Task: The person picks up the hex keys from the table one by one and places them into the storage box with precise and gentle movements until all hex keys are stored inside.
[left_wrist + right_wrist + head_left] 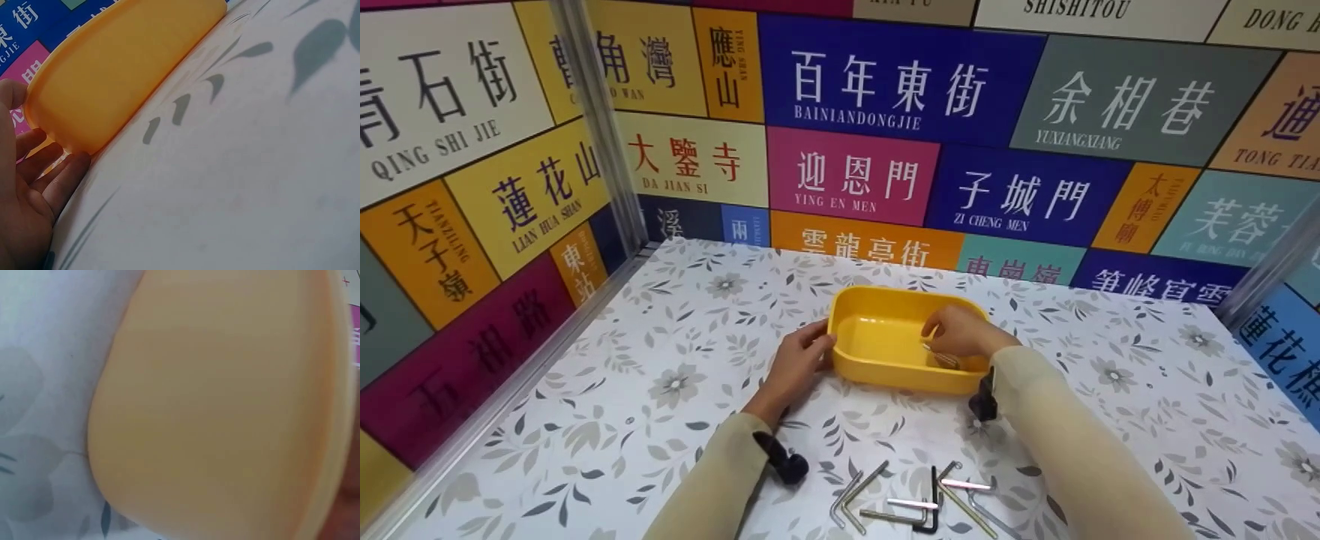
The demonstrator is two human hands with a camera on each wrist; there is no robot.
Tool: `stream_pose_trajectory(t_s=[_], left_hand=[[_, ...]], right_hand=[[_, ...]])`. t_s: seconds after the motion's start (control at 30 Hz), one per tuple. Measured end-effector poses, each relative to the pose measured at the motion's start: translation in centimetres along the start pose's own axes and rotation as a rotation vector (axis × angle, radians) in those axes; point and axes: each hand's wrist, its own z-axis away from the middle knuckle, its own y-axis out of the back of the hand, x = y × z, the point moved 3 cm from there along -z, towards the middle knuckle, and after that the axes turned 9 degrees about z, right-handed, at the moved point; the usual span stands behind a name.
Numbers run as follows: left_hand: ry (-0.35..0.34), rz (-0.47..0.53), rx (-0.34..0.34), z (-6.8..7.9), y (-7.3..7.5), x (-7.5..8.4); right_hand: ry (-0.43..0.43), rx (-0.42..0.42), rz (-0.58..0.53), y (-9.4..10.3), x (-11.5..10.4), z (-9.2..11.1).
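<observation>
A yellow plastic tub [877, 375] stands on the table. My left hand [799, 360] grips its left end, the thumb at the rim and the other fingers against the outer wall, as the left wrist view also shows. Over the right end my right hand [964, 331] reaches inside with bent fingers. Beneath it lies a small brownish metallic bunch [947, 361] with a thin pale tip; whether the fingers hold any of it I cannot tell. In the right wrist view the tub's outer wall [214, 405] hides most of that hand.
Several L-shaped hex keys lie near the table's front edge, among them a black one [935, 499] and a brass-coloured one [967, 506]. A floral cloth [675, 386] covers the table. Panels with printed signs [896, 82] stand behind and at the sides.
</observation>
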Motion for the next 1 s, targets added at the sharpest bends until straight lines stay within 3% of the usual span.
stream_pose_trajectory(t_s=[0.1, 0.2, 0.37, 0.6, 0.77, 1.0], left_hand=[[-0.002, 0.001, 0.001, 0.0, -0.1, -0.1], [0.012, -0.013, -0.005, 0.1, -0.2, 0.0], [0.003, -0.026, -0.01, 0.1, -0.1, 0.1], [0.009, -0.045, 0.012, 0.2, 0.1, 0.1], [0.009, -0.04, 0.007, 0.0, 0.0, 0.0], [0.013, -0.036, 0.028, 0.2, 0.0, 0.0]], right_hand=[[0.083, 0.06, 0.057, 0.5, -0.1, 0.4], [0.107, 0.086, 0.047, 1.3, -0.2, 1.3], [0.121, 0.095, 0.028, 2.8, -0.7, 3.6], [0.218, 0.136, 0.044, 3.9, -1.9, 7.5], [0.26, 0.148, 0.027, 3.7, -2.5, 10.4], [0.331, 0.15, -0.043, 1.6, -2.5, 13.9]])
